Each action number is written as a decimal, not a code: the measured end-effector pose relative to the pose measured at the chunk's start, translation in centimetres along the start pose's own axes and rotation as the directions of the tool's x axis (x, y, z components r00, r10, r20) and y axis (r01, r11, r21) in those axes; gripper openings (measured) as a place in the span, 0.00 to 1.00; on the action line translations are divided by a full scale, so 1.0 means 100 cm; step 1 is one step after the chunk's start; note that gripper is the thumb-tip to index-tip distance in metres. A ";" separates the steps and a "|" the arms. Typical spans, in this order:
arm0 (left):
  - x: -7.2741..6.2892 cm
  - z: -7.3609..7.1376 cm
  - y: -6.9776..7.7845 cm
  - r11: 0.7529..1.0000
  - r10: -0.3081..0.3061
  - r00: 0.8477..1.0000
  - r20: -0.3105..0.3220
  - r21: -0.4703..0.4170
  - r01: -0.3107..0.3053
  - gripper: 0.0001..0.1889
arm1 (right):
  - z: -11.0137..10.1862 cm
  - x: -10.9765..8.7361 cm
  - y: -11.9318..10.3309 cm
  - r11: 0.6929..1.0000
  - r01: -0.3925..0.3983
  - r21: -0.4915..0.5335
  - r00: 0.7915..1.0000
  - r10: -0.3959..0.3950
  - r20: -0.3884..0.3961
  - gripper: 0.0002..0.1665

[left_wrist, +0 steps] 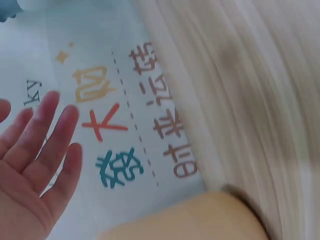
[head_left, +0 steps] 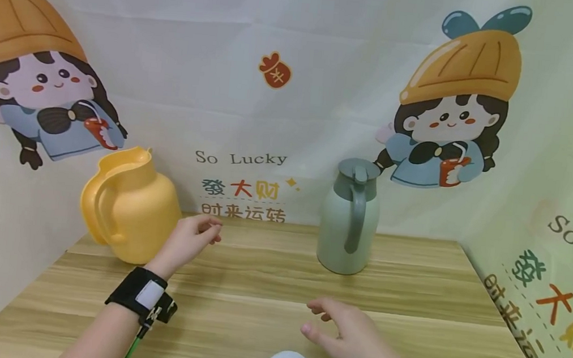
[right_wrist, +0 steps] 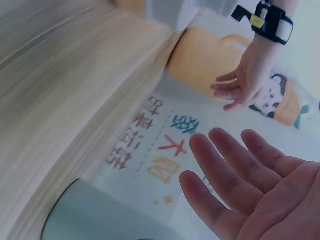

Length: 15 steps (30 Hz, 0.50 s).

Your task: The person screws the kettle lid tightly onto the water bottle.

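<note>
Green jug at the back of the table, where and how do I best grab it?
Probably by the handle, coming straight in from your own side with the right hand. The green jug stands upright, and its long handle runs down the side facing you, so your fingers should wrap it easily.

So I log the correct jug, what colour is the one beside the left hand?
The jug is plain yellow; the head view shows it best.
</note>
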<state>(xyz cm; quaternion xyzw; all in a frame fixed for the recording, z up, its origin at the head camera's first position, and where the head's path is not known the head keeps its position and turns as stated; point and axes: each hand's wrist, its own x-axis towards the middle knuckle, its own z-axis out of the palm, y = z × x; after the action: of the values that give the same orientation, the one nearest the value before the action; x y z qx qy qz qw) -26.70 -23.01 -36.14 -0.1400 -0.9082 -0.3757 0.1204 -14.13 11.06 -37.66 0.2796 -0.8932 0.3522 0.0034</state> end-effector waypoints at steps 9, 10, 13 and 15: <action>-0.001 -0.022 -0.005 0.998 0.069 0.955 -0.290 0.020 -0.066 0.13 | 0.007 -0.005 -0.012 0.994 0.100 -0.050 0.995 -0.099 0.023 0.38; -0.001 -0.025 -0.005 0.998 0.068 0.948 -0.311 0.014 -0.067 0.13 | 0.008 -0.005 -0.012 0.993 0.107 -0.050 0.994 -0.105 0.031 0.39; -0.001 -0.034 -0.003 0.998 0.067 0.932 -0.357 0.009 -0.069 0.16 | 0.012 -0.005 -0.011 0.984 0.162 -0.078 0.987 -0.161 0.020 0.41; -0.002 -0.040 -0.003 0.998 0.069 0.917 -0.393 0.026 -0.064 0.18 | 0.015 -0.005 -0.009 0.974 0.202 -0.102 0.979 -0.202 0.014 0.43</action>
<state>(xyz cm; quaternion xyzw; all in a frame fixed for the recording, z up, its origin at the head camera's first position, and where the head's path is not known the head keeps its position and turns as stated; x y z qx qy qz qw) -26.21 -26.09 -33.67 -0.0915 -0.8626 -0.3861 0.3138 -13.03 9.85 -38.33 0.3691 -0.8770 0.3032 0.0519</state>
